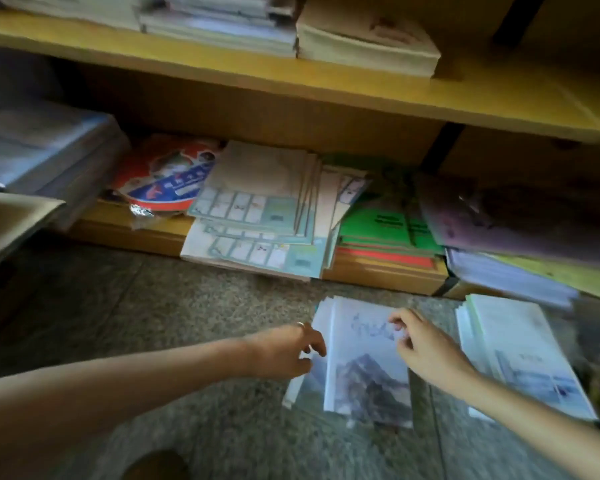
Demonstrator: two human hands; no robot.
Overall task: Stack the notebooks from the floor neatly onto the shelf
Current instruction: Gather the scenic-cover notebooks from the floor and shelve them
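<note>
Grey speckled floor [187, 306] took up the near part of the view, with both bare forearms reaching out over it. The left hand [288, 351] sat at the left edge of a small stack of notebooks [364, 372] lying flat on the floor, fingers curled loosely against that edge, and honestly it was too blurry to say if it had a real hold on anything. The right hand [426, 351] was over the top cover near its upper right side, thumb and fingertips drawn close together and touching the cover, but I couldn't tell whether it was pinching it or just resting there. That top notebook had a pale cover with a mountain picture on it. Just to the right, a second pile of white booklets [523, 355] also lay on the floor, apart from the first stack. Further back, the bottom shelf [136, 230] held a messy heap of pale workbooks [257, 216] sticking out past its front edge, green pads [385, 226] beside them, and a red and blue package [163, 174] to the left. Higher up, the upper shelf [326, 88] carried more paper stacks [364, 46].
</note>
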